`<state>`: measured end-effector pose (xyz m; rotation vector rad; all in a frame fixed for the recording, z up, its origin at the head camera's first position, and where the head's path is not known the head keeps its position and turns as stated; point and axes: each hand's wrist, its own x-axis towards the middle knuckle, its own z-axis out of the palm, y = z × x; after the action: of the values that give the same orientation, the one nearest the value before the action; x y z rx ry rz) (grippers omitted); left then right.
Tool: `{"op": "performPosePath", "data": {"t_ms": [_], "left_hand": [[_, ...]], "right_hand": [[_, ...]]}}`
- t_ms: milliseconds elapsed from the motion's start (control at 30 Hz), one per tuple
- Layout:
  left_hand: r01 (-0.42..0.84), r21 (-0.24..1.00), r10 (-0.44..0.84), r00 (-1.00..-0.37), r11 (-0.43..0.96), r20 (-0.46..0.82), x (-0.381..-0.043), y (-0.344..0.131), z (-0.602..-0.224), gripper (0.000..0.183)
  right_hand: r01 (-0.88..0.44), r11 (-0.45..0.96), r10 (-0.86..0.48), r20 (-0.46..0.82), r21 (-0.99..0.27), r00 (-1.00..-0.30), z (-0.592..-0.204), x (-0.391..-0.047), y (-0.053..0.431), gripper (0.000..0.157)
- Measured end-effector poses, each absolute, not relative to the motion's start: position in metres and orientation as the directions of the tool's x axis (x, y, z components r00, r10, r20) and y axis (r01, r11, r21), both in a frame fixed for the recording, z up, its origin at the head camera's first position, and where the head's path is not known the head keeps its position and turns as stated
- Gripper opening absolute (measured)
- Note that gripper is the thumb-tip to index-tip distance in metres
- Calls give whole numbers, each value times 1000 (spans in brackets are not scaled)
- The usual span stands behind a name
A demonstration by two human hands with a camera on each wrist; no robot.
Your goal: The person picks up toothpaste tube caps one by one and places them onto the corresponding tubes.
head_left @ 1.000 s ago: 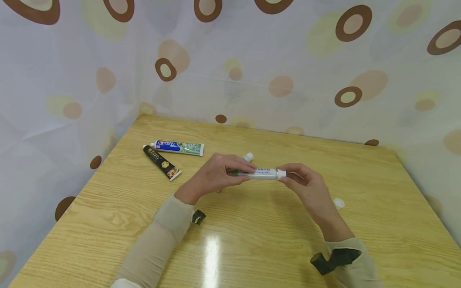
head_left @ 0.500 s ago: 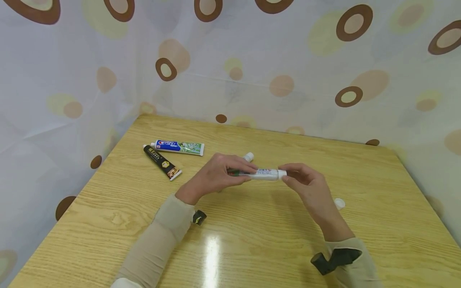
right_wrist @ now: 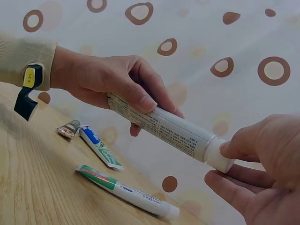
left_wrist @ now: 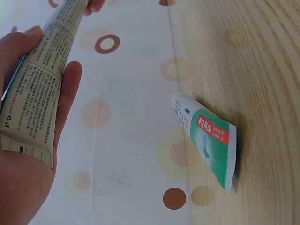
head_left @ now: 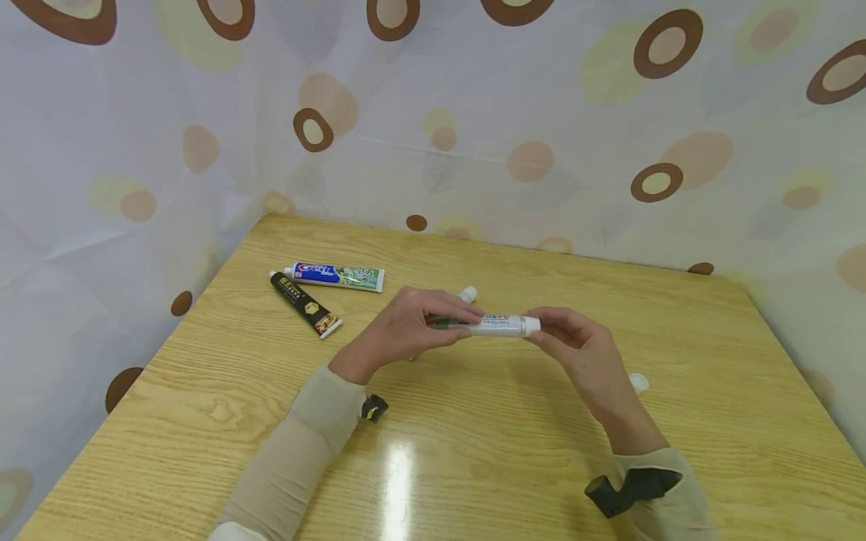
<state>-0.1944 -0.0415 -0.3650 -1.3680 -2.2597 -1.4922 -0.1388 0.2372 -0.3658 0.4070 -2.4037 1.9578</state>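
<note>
a toothpaste tube (head_left: 502,326) is above the table (head_left: 487,451), left hand (head_left: 409,319) curled round its body, right hand (head_left: 595,361) pinching its cap (head_left: 532,326). a green-white tube (right_wrist: 124,191) lies mid-table, a black tube (head_left: 301,301) and a blue-green tube (head_left: 338,276) toward the table's left.

White and green among browns

The held tube (head_left: 501,325) in the left grip (head_left: 409,319) is white with dark print; the cap (head_left: 531,327) at the right grip (head_left: 591,357) is white. Below, the lying tube (right_wrist: 136,197) is white and green, red-panelled. Left of the left grip: a blue-and-green tube (head_left: 338,276), a black tube (head_left: 298,298) with gold hexagon. Beyond, the white backdrop (head_left: 406,98) has brown rings; underneath, the counter (head_left: 487,451) is yellow-grained.
</note>
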Motion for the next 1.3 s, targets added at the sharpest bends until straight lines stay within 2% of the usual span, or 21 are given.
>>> {"op": "performPosePath", "data": {"t_ms": [267, 600, 900, 1300], "left_hand": [[718, 689, 620, -586, 98, 522, -193, -40, -366, 23], [732, 675, 629, -570, 94, 530, -193, -38, -366, 22], [727, 678, 614, -585, 107, 530, -192, -41, -365, 21], [709, 697, 619, -595, 104, 513, -191, -38, -365, 21]], "right_hand": [[-224, 217, -174, 188, -950, -967, -365, -137, 237, 34], [-242, 185, -149, 216, -952, -965, -365, -137, 235, 30], [-254, 171, -212, 216, -952, -953, -365, -137, 237, 34], [-270, 193, -179, 237, -943, -955, -364, -136, 237, 33]]}}
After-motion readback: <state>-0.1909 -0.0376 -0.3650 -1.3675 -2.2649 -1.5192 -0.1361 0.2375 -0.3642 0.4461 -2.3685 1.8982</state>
